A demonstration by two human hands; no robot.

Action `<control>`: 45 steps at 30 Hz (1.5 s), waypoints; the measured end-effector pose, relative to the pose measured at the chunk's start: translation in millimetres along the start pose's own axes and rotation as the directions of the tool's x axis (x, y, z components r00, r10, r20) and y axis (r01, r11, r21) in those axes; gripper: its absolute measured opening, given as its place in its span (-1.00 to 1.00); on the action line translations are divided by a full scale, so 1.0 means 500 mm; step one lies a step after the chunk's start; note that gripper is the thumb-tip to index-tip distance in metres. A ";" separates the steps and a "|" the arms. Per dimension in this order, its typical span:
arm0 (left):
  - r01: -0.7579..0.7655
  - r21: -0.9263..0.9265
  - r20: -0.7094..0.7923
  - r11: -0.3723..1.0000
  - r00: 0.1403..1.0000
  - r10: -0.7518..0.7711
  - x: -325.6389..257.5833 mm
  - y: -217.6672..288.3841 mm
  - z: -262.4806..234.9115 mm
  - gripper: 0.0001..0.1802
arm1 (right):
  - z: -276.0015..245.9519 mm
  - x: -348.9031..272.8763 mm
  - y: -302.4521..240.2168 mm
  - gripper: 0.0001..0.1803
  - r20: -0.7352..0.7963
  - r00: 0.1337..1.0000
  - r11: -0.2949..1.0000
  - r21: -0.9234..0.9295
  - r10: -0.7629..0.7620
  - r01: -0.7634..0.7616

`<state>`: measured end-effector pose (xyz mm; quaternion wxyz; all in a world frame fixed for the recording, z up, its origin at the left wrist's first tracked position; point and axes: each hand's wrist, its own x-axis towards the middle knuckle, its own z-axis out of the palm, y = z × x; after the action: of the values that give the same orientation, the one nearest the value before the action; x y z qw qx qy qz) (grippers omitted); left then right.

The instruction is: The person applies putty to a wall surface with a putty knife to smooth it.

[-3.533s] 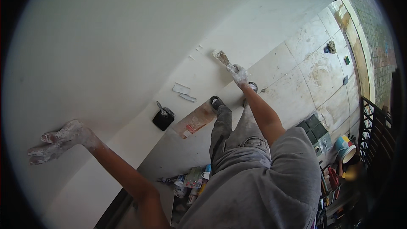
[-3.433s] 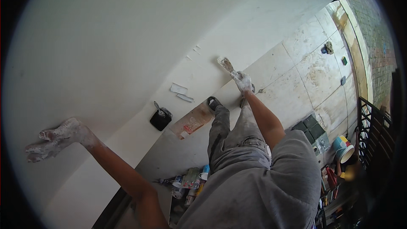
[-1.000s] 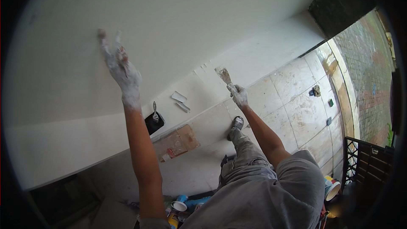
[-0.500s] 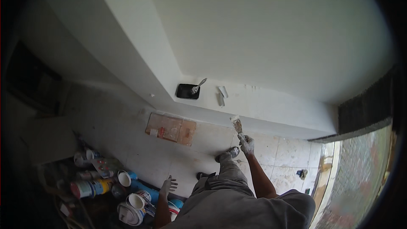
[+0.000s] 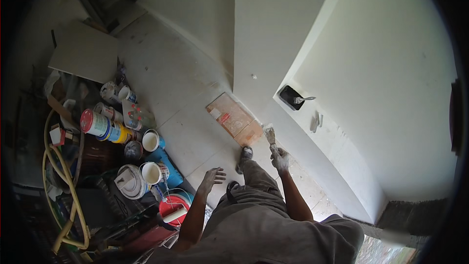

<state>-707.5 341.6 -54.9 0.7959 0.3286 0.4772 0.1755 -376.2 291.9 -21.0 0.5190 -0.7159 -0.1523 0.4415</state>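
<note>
In my right hand (image 5: 280, 160), dusted with white, is a putty knife (image 5: 269, 137); its blade points away from me and carries white residue. My left hand (image 5: 212, 179) hangs open with nothing in it, fingers apart, left of my legs and nearest to the paint buckets. On the white ledge ahead to the right sits a black tray (image 5: 291, 98) with a white-smeared tool (image 5: 304, 99) resting in it, handle over the rim. Two small pale pieces (image 5: 316, 122) lie beside the tray.
Flattened cardboard (image 5: 233, 118) lies on the tiled floor before my feet. At left are several buckets, including a white one (image 5: 151, 141) and a red one (image 5: 172, 206) with a paint roller (image 5: 175, 216). A yellow hose (image 5: 73, 210) and a pale board (image 5: 85, 51) are farther left.
My view has swung left, so the ledge and tray now appear farther right and more buckets show. The putty knife stays in my right hand; my left hand remains open.
</note>
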 end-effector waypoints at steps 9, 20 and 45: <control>-0.202 -0.193 -0.162 0.960 0.972 0.172 0.098 0.140 -0.193 -0.53 | 0.336 0.236 -0.056 -0.63 0.217 0.976 0.999 -0.030 -0.009 0.016; 0.078 -0.171 -0.592 0.982 0.788 -0.166 0.153 0.413 -0.421 -0.61 | 0.839 0.973 -0.177 -0.44 0.090 0.995 0.983 -0.180 0.038 -0.021; 0.096 0.602 0.318 0.793 0.882 -0.349 0.684 0.877 -0.517 -0.63 | 0.694 0.269 -0.275 -0.48 -0.317 0.850 0.863 0.430 0.421 -0.267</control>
<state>-753.6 953.0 -57.5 0.7584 0.5205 0.3641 -0.1459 -541.7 651.2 11.3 0.5748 -0.6956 0.1762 0.3934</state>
